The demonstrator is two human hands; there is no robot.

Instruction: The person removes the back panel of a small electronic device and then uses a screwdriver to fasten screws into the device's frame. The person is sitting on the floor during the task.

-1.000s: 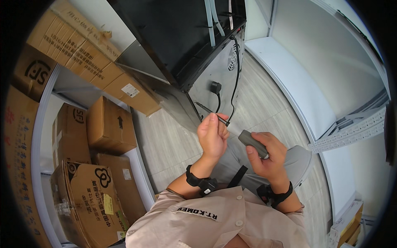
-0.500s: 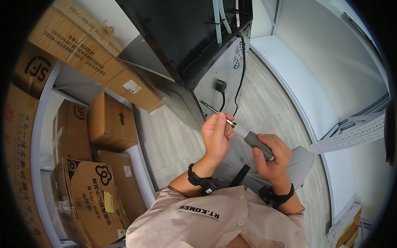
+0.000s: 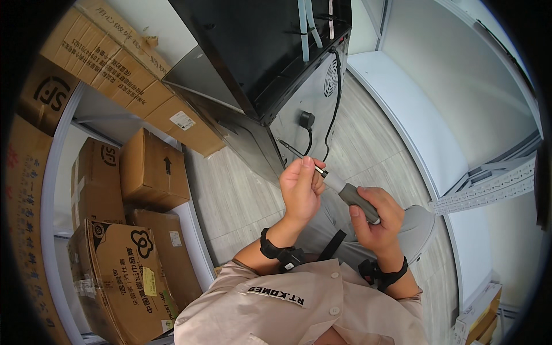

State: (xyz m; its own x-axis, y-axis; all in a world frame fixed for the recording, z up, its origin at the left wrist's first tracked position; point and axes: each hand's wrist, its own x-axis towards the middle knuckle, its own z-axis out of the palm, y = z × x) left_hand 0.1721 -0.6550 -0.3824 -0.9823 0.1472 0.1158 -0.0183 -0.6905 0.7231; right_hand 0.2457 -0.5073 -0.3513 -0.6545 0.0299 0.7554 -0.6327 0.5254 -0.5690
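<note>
A cordless screwdriver (image 3: 352, 200) with a grey body and a long thin shaft slants up and left before me. Around its grey body my right hand (image 3: 379, 221) is closed, the thumb lying along it. My left hand (image 3: 300, 190) pinches the shaft between thumb and fingers. The bit's tip meets or nearly meets the lower left edge of a pale back panel (image 3: 284, 118) on a black machine (image 3: 230, 57); whether a screw sits there is too small to tell. Beside the shaft, a black plug (image 3: 307, 119) with a cord sticks out of the panel.
A round vent (image 3: 331, 80) and a black cable (image 3: 338, 109) are on the panel's right. Cardboard boxes (image 3: 154, 172) fill the shelf at left, and a long carton (image 3: 115, 75) stands behind. A white shelf frame (image 3: 414, 121) curves along the right, with a perforated metal strip (image 3: 486, 190).
Both hands and the screwdriver stay almost where they were. The view has shifted very slightly.
</note>
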